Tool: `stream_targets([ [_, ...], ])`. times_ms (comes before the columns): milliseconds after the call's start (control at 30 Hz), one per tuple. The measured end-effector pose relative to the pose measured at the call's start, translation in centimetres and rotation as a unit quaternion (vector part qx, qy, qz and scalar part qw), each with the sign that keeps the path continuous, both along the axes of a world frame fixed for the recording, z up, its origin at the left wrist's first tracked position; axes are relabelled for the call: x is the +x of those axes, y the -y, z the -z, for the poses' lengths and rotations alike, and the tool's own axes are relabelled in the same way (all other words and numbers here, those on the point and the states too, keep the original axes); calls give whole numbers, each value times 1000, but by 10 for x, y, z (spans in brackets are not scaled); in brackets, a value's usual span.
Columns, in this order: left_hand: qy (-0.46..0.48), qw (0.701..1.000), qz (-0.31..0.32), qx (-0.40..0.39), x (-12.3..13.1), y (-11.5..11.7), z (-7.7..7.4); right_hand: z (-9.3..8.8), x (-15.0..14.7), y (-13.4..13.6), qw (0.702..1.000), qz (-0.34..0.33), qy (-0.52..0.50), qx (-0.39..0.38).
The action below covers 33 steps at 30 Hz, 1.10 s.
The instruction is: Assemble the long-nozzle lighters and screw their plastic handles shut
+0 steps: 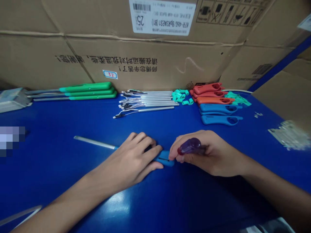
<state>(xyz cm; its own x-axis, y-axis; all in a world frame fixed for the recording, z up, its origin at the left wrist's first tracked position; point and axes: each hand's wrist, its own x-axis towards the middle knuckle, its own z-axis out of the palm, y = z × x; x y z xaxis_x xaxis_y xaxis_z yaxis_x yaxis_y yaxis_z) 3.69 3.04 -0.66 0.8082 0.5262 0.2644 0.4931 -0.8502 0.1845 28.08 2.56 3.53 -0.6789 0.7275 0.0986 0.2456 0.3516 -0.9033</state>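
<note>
My left hand [138, 158] is closed over a blue plastic handle [165, 158], pressing it to the blue tabletop. A thin metal rod [94, 141] sticks out of the handle to the left. The handle's right end, with a dark slot, shows past my fingers. In my right hand [213, 155] is what looks like a screwdriver with a translucent purple grip [190, 146]; its shaft and tip are hidden. The right fingertips touch or nearly touch the handle's slotted end. My left palm and fingers cover the handle's middle.
Behind lie green handles with rods [89, 90], metal rods with wires [155, 100], teal pieces [179, 96], red handles [209, 89] and blue handles [218, 120]. A bag of small clear parts [289, 134] is at right. Cardboard [170, 58] walls off the back.
</note>
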Motion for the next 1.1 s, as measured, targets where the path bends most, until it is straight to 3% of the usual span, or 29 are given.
stream_targets([
  [100, -2, 1000, 2, 0, 0, 1, 0, 3, -1, 1, 999, 16, -16, 37],
  [333, -6, 1000, -2, -10, -1, 1, 0, 15, -6, 2, 980, 134, 20, 144],
  [467, -8, 1000, -3, -16, 0, 0, 0, 16, -6, 3, 984, 114, -5, 137],
  [833, -1, 1000, 2, -16, 1, -1, 0, -3, 3, -1, 1000, -11, -24, -6],
  [967, 1, 1000, 3, -13, 1, 0, 0, 2, 4, -2, 998, -14, -42, 39],
  [1100, -4, 1000, 1, -11, -1, 1, 0, 7, 1, 2, 994, 51, -48, 87],
])
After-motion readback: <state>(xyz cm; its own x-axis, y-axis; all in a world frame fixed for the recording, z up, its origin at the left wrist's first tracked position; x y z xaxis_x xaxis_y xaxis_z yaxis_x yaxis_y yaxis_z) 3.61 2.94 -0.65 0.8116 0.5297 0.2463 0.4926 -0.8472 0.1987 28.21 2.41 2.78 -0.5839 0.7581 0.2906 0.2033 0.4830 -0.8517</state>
